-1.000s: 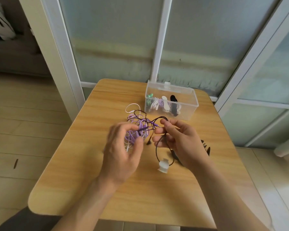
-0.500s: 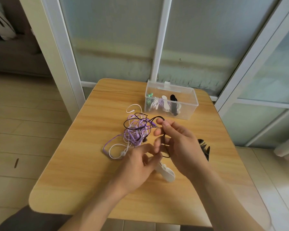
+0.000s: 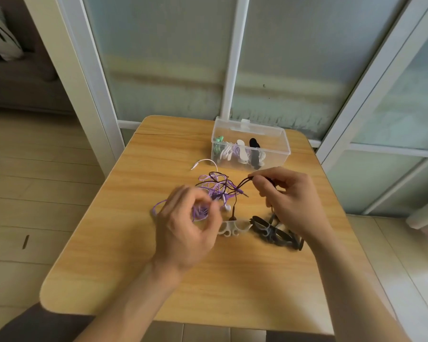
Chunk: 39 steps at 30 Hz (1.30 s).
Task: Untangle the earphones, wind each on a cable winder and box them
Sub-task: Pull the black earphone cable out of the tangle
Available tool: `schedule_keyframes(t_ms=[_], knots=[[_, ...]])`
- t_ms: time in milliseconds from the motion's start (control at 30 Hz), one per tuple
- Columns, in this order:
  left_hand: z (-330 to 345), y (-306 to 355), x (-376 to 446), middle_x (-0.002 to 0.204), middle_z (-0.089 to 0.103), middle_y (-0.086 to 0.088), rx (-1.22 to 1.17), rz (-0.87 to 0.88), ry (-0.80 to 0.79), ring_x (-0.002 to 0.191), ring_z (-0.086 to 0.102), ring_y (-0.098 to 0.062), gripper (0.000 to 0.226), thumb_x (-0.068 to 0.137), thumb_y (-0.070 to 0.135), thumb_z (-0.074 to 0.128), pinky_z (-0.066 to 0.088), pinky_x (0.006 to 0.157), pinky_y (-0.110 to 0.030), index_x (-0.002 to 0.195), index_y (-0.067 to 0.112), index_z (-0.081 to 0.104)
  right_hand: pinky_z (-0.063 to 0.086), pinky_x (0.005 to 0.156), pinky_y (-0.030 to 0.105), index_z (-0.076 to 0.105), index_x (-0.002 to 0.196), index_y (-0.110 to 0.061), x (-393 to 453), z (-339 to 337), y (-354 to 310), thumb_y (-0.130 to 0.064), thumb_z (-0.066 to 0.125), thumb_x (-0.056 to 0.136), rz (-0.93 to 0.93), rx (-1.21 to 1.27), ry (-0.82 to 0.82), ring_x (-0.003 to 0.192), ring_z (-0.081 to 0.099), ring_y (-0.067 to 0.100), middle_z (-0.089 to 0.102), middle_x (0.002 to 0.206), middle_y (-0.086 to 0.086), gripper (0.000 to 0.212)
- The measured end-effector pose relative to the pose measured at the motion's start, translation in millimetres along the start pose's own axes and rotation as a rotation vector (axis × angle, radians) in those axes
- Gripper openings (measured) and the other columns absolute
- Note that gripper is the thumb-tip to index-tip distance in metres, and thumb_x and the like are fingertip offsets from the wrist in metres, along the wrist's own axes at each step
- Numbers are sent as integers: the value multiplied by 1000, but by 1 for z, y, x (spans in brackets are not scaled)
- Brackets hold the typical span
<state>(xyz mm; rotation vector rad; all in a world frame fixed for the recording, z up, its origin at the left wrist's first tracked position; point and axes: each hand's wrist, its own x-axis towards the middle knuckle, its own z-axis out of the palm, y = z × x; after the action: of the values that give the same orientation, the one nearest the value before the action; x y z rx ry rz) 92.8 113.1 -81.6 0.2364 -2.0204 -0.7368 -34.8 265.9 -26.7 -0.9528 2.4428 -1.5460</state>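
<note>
left hand (image 3: 185, 225) — bare, no rings | right hand (image 3: 292, 201) — bare | forearms sleeveless

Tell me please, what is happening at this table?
A person is untangling earphones on a wooden table. The left hand holds a bunch of purple cable, blurred in motion. The right hand pinches a dark cable and draws it out of the tangle. A white cable winder and black winders lie unused. The clear box behind already holds several wound earphones.
</note>
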Motion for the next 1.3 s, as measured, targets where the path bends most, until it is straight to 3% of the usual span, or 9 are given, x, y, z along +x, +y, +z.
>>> schedule_keyframes(t_ms=[133, 300, 467, 600, 733, 833, 967, 1067, 1300], knots=[[22, 3, 26, 113, 64, 7, -93, 47, -298, 110, 55, -10, 45, 84, 31, 70, 42, 100, -30, 125, 16, 58, 57, 75, 40, 73, 100, -7, -1, 6, -4, -6, 55, 100, 24, 376, -138, 87, 69, 23, 75, 92, 8, 18], [29, -23, 50, 77, 59, 24, -45, 75, -351, 75, 53, 12, 12, 81, 20, 79, 49, 84, -39, 91, 19, 72, 55, 92, 43, 63, 97, -3, 1, 0, -5, -10, 41, 105, 32, 686, -63, 96, 70, 30, 74, 98, 17, 25], [11, -54, 61, 87, 67, 11, 203, 50, -396, 82, 63, -14, 14, 81, 30, 78, 44, 83, -39, 94, 25, 74, 59, 81, 40, 63, 93, -7, 9, -20, -3, -14, 42, 106, 74, 989, 267, 91, 69, 30, 70, 87, 11, 25], [0, -64, 63, 90, 66, 10, 314, 18, -415, 90, 59, -14, 15, 82, 31, 76, 35, 84, -35, 95, 25, 75, 57, 79, 39, 59, 91, -7, 13, -30, 4, -13, 43, 104, 105, 1067, 395, 77, 65, 22, 61, 77, 7, 21], [-1, -66, 57, 95, 66, 13, 299, 37, -454, 94, 58, -13, 27, 78, 36, 79, 32, 85, -32, 103, 28, 74, 48, 55, 30, 60, 91, -10, 13, -24, 9, -12, 44, 104, 159, 879, 378, 58, 44, 15, 45, 65, 1, 21], [-3, -73, 48, 101, 66, 12, 246, 42, -507, 99, 58, -14, 36, 76, 31, 82, 31, 87, -30, 110, 27, 73, 27, 47, 28, 65, 90, -9, 11, -17, 10, -14, 49, 102, 243, 479, 155, 52, 31, 13, 39, 57, -5, 20], [-6, -75, 45, 102, 65, 14, 148, 30, -504, 99, 59, -12, 36, 76, 24, 82, 35, 89, -31, 111, 27, 73, 27, 49, 21, 71, 93, -33, 6, -6, 8, -51, 72, 84, 144, -181, -218, 47, 32, 5, 40, 52, -10, 20], [-7, -71, 45, 106, 65, 14, 100, 34, -471, 101, 59, -10, 40, 78, 25, 81, 37, 93, -32, 116, 26, 71, 25, 44, 18, 76, 84, -34, 2, 2, 9, -56, 79, 74, 119, -380, -403, 44, 34, 6, 40, 48, -10, 23], [-9, -72, 42, 113, 61, 17, 10, -20, -488, 102, 61, -14, 36, 86, 19, 74, 49, 92, -44, 120, 29, 69, 52, 72, 34, 65, 90, -20, 6, -7, 15, -40, 60, 94, -50, -27, -13, 77, 61, 11, 65, 87, -3, 21]])
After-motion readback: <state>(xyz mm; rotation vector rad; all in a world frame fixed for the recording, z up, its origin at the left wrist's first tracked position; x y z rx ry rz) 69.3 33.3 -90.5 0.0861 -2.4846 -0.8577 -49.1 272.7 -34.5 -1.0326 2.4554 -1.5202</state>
